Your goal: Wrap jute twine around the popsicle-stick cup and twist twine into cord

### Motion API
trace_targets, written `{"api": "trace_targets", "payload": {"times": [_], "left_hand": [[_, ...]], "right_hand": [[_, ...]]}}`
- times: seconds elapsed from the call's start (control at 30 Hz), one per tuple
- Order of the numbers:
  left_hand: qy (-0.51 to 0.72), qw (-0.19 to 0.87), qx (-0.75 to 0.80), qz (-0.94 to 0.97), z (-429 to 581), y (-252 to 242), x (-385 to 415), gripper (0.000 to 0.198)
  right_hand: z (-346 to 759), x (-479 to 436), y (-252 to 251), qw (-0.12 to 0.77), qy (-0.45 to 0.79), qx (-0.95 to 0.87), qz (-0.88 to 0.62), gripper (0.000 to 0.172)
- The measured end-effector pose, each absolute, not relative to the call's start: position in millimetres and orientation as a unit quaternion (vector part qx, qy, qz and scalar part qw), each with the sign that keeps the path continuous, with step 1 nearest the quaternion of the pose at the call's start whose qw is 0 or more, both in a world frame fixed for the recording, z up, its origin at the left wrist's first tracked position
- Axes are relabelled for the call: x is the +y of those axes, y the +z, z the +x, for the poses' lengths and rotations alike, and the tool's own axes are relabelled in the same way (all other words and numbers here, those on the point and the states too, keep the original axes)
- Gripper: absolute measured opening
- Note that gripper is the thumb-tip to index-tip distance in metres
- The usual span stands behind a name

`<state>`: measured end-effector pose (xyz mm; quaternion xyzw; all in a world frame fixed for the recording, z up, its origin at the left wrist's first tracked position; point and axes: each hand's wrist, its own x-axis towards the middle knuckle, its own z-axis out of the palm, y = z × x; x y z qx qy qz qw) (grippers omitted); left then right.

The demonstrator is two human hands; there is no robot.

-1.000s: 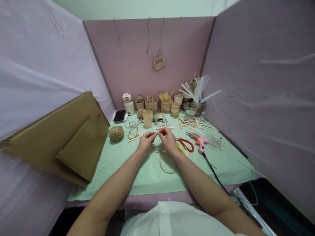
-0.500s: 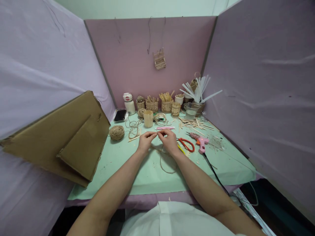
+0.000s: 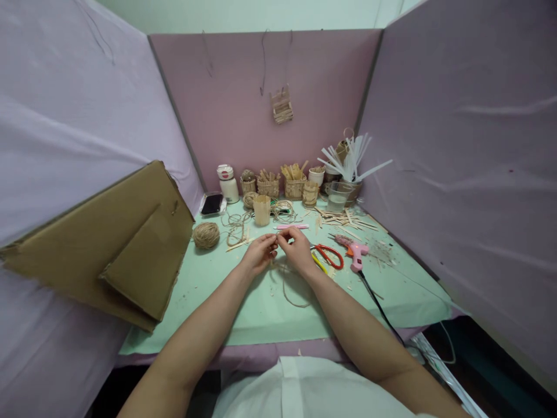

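Note:
My left hand (image 3: 260, 254) and my right hand (image 3: 296, 247) meet fingertip to fingertip over the middle of the table. Both pinch a length of twine (image 3: 292, 301), whose loose part loops down onto the green cloth below my right wrist. The short stretch between the fingertips is too small to make out well. Right beside my right hand lie red-handled scissors (image 3: 333, 257) and a yellow handle (image 3: 319, 264), partly covered by the hand. A pink pen-like tool (image 3: 298, 226) rests just beyond my fingers.
A pink glue gun (image 3: 357, 252) with a black cord lies at right, near scattered thin sticks (image 3: 348, 219). A twine ball (image 3: 206, 235) sits at left by a leaning cardboard sheet (image 3: 130, 249). Behind stand a pale stick cup (image 3: 261, 210), a white jar (image 3: 228, 184) and small baskets (image 3: 296, 188).
My left hand has rolled and dropped slightly, so its curled fingers now show. My right hand stays almost in place, still pinching by the left fingertips.

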<state>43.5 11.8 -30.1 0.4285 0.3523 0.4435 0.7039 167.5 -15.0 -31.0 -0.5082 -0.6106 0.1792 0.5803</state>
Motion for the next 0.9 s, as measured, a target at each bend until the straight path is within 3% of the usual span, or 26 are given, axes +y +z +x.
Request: {"api": "trace_targets", "payload": {"times": [0.2,0.47,0.9], "left_hand": [[0.501,0.536,0.385,0.559,46,-31,12,0.023],[0.454,0.39,0.428,0.677,42,-31,12,0.016],[0.45,0.388,0.433,0.678,38,-32,14,0.016]], "right_hand": [[170,-8,-34,0.565,0.269,-0.571,-0.532,0.014],[169,-9,-35,0.556,0.236,-0.586,-0.54,0.017],[174,-3,-36,0.652,0.391,-0.413,-0.501,0.023]]}}
